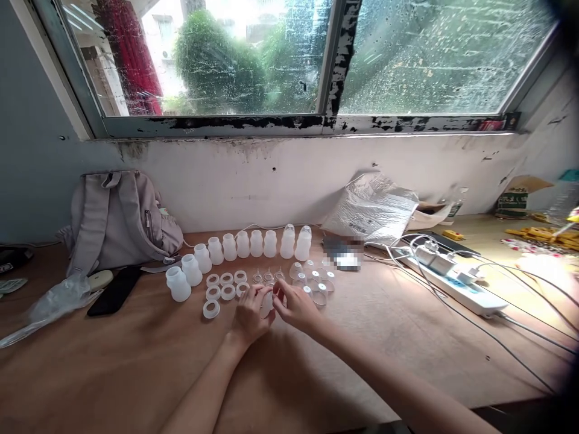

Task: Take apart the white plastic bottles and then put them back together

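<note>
My left hand [250, 311] is closed around a small frosted baby bottle [266, 305], mostly covered by the fingers. At the bottle's top, my right hand [296, 306] has its fingers pinched together; what lies between them is hidden. Left of the hands sit several white screw rings [211, 309] in rows. Just beyond the fingers stand clear bottle teats [268, 276]. Several transparent caps [319, 295] lie to the right. A curved row of open frosted bottles [178, 284] runs behind, ending in two bottles with domed clear caps [303, 243].
A grey backpack [122, 217], a black phone [115, 292] and a plastic bag [61, 304] lie on the left. Toward the right are a silver padded pouch [373, 208] and a white power strip [452, 283] with trailing cables. The window wall [253, 175] bounds the table [353, 367].
</note>
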A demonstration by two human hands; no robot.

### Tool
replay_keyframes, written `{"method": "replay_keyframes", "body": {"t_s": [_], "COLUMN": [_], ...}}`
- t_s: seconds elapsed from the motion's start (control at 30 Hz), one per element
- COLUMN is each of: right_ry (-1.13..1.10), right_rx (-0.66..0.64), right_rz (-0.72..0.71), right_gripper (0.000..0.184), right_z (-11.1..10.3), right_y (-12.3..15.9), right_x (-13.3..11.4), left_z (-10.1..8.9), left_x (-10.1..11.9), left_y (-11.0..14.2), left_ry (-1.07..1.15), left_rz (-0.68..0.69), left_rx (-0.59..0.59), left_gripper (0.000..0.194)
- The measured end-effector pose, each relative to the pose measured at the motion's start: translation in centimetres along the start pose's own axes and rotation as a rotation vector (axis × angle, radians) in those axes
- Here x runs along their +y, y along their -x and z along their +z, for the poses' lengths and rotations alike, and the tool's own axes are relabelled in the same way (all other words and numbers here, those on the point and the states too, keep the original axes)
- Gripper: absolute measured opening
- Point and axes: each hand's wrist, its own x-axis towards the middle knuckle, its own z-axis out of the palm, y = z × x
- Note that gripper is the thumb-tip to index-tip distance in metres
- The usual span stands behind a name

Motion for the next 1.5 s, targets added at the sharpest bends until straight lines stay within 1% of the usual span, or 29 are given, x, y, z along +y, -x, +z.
{"method": "replay_keyframes", "body": {"t_s": [0.03, 0.1, 0.2, 0.3, 0.43, 0.5, 0.57, 0.63, 0.7, 0.77, 0.87, 0.93, 1.07, 1.2, 1.27, 1.37, 1.5], "right_ry": [-0.010, -0.032, -0.106, -0.153, -0.146, -0.160, -0.200, -0.237, -0.248, -0.222, -0.139, -0.078, 0.024, 0.073, 0.078, 0.061, 0.040], "right_rx": [0.002, 0.025, 0.048, 0.037, 0.020, 0.019, 0.002, -0.012, 0.003, 0.051, 0.102, 0.099, 0.063, 0.047, 0.042, 0.043, 0.046], "right_rz": [0.003, 0.022, 0.042, 0.046, 0.072, 0.056, 0.009, -0.028, -0.017, 0.045, 0.140, 0.187, 0.240, 0.250, 0.253, 0.245, 0.208], "right_gripper": [0.009, 0.007, 0.009, 0.011, 0.008, 0.010, 0.013, 0.015, 0.015, 0.014, 0.016, 0.017, 0.019, 0.019, 0.019, 0.019, 0.020], "right_z": [0.4, 1.3, 2.2, 2.8, 3.3, 3.4, 3.3, 3.1, 2.9, 2.9, 3.3, 3.7, 4.4, 4.6, 4.6, 4.7, 4.9], "right_y": [1.0, 2.7, 4.2, 4.9, 5.1, 5.3, 5.4, 5.5, 5.3, 5.0, 4.3, 3.8, 3.0, 2.3, 2.1, 1.9, 1.8], "right_x": [0.0, 0.2, 0.2, 0.3, 0.3, 0.2, 0.0, 0.0, 0.2, 0.6, 1.5, 1.9, 2.1, 2.1, 2.1, 2.1, 2.2], "left_z": [0.1, 0.3, 0.3, -0.1, -1.0, -1.5, -2.1, -2.8, -3.3, -3.8, -4.3, -4.5, -4.5, -4.2, -4.0, -3.8, -3.5], "left_x": [-0.1, -0.1, -0.1, 0.2, 0.9, 1.2, 1.2, 0.8, -0.1, -1.3, -3.1, -3.9, -4.3, -4.4, -4.7, -5.2, -5.6], "left_y": [0.2, 0.5, 0.9, 1.3, 2.1, 2.6, 3.2, 3.6, 4.0, 4.1, 4.0, 3.7, 3.2, 3.2, 3.3, 3.3, 3.3], "left_ry": [-0.018, -0.063, -0.119, -0.150, -0.165, -0.165, -0.162, -0.162, -0.171, -0.203, -0.303, -0.385, -0.505, -0.558, -0.562, -0.545, -0.514], "left_rz": [0.047, 0.129, 0.175, 0.196, 0.223, 0.220, 0.208, 0.182, 0.123, 0.035, -0.086, -0.151, -0.255, -0.329, -0.322, -0.297, -0.284], "left_rx": [-0.029, -0.087, -0.127, -0.156, -0.216, -0.230, -0.248, -0.263, -0.249, -0.208, -0.145, -0.102, -0.028, 0.015, 0.006, -0.065, -0.159], "left_gripper": [0.037, 0.035, 0.033, 0.032, 0.033, 0.034, 0.035, 0.038, 0.043, 0.046, 0.037, 0.032, 0.032, 0.046, 0.052, 0.057, 0.055]}}
